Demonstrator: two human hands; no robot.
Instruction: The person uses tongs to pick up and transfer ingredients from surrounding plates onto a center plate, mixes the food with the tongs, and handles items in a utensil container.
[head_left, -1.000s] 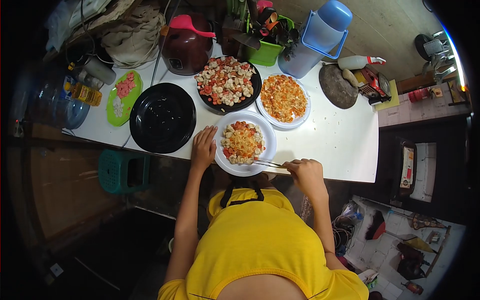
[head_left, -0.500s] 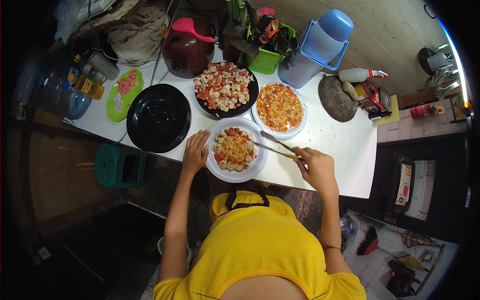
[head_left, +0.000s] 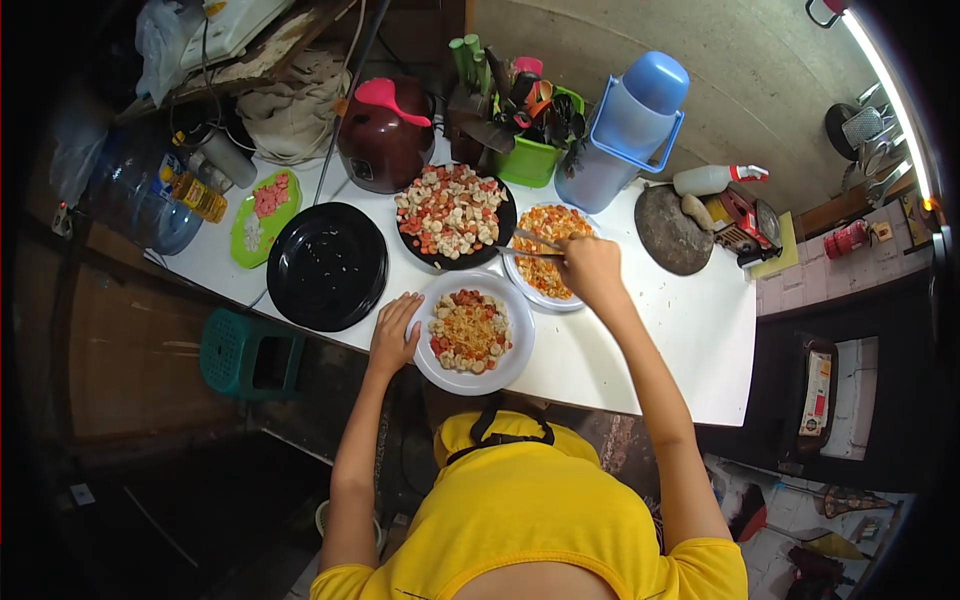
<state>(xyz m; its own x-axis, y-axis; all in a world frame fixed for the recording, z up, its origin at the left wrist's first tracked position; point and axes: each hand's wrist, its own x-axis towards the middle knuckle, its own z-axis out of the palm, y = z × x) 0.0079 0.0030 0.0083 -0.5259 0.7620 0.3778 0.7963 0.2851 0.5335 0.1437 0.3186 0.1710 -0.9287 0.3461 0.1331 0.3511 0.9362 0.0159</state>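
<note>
My left hand (head_left: 395, 333) lies with fingers spread at the left rim of a white plate (head_left: 520, 345), which holds chopped pieces topped with a shredded orange-yellow mix. Metal tongs (head_left: 535, 247) are gripped in my right hand (head_left: 590, 268), their tips over the left side of a second white plate (head_left: 549, 300). That plate carries an orange and pale shredded mix (head_left: 550, 222), partly hidden by my hand and the tongs. Left of it, a black plate (head_left: 507, 218) bears a heap of red and pale chopped pieces (head_left: 452, 210).
Stacked black plates (head_left: 325, 265) and a green board (head_left: 265, 215) are on the left. Along the back stand a dark red cooker (head_left: 385, 145), a green utensil bin (head_left: 530, 160) and a blue jug (head_left: 625, 135). A round dark board (head_left: 672, 235) lies at right.
My right hand and the tongs have moved from the near plate up to the second white plate. My left hand stays at the near plate's rim.
</note>
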